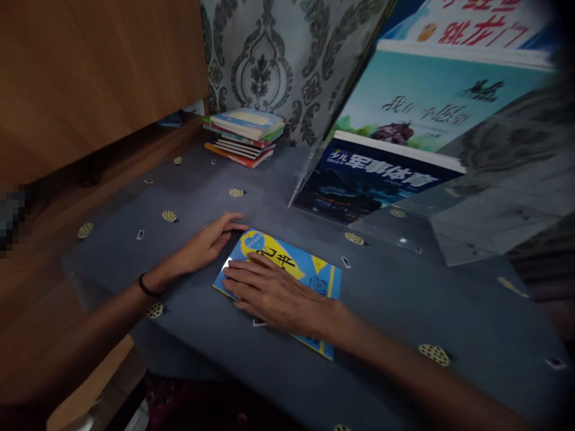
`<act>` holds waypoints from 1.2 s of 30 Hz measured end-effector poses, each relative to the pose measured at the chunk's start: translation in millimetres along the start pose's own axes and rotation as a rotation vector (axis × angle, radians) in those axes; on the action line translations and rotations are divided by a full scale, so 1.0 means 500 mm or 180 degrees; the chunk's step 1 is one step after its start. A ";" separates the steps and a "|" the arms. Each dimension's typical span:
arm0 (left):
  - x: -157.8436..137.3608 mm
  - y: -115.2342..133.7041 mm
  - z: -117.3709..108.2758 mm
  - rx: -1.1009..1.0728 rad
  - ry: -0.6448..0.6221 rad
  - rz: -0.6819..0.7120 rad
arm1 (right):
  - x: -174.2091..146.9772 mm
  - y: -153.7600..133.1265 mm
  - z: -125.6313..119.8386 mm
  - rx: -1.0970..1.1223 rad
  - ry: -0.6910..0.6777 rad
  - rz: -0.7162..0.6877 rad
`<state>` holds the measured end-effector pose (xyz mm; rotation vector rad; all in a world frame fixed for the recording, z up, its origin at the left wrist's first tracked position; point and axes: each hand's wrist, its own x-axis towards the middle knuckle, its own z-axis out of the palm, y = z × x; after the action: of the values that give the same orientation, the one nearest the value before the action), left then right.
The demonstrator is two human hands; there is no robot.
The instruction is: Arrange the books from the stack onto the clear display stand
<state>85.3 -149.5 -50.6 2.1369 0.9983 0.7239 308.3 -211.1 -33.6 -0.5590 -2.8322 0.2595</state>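
Observation:
A thin blue and yellow book (309,266) lies flat and closed on the grey, pineapple-patterned tablecloth (211,209). Across its cover rests my right hand (274,290), palm down with the fingers stretched out, hiding part of the title. My left hand (213,239) is beside the book's upper left corner, its fingers extended and its fingertips close to the edge. Whether those fingertips touch the book I cannot tell. A dark band (148,286) circles my left wrist.
At the back stands a stack of several books (245,137) against the patterned wall (260,60). To the right, a clear tiered display rack (476,233) holds a dark blue book (359,179) and a teal book (431,96). A wooden cabinet (103,66) flanks the table's left side.

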 end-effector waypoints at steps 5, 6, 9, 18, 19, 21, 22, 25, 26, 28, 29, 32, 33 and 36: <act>-0.005 0.006 0.000 -0.0190 -0.0033 0.0017 | 0.018 0.000 0.032 0.0131 -0.0073 -0.0021; -0.006 0.010 0.000 -0.0186 -0.0037 0.0026 | 0.019 0.000 0.035 0.0165 -0.0072 0.0002; -0.007 0.018 0.001 -0.0140 -0.0067 0.0030 | 0.020 0.000 0.030 0.0279 -0.0083 0.0049; -0.012 0.009 0.007 -0.0228 -0.0007 -0.0016 | 0.019 0.008 0.007 0.0422 -0.0150 0.0582; -0.012 0.009 0.007 -0.0226 -0.0014 -0.0023 | 0.019 0.009 0.007 0.0385 -0.0115 0.0686; -0.011 0.009 0.007 -0.0215 -0.0023 -0.0043 | 0.019 0.011 0.007 0.0389 -0.0076 0.0838; -0.011 0.009 0.008 -0.0205 -0.0020 -0.0053 | 0.020 0.012 0.006 0.0431 -0.0052 0.0882; -0.011 0.008 0.009 -0.0180 0.0004 -0.0085 | 0.024 0.016 0.003 0.0536 0.0019 0.0951; -0.011 0.007 0.010 -0.0171 0.0014 -0.0089 | 0.026 0.019 0.003 0.0509 0.0046 0.1006; -0.012 0.008 0.011 -0.0142 0.0034 -0.0085 | 0.030 0.023 0.007 0.0359 0.0098 0.1180; -0.012 0.009 0.011 -0.0128 0.0052 -0.0079 | 0.031 0.025 0.010 0.0268 0.0124 0.1266; -0.012 0.013 0.014 -0.0075 0.0095 -0.0088 | 0.034 0.025 0.019 0.0111 0.0133 0.1373; -0.013 0.014 0.015 -0.0057 0.0105 -0.0093 | 0.035 0.024 0.020 0.0097 0.0106 0.1385; -0.014 0.013 0.018 -0.0006 0.0160 -0.0078 | 0.036 0.018 0.018 0.0074 0.0021 0.1495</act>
<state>90.8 -161.4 -52.8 2.1107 1.0479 0.7696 292.8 -196.8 -40.3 -1.2123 -2.6483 0.3695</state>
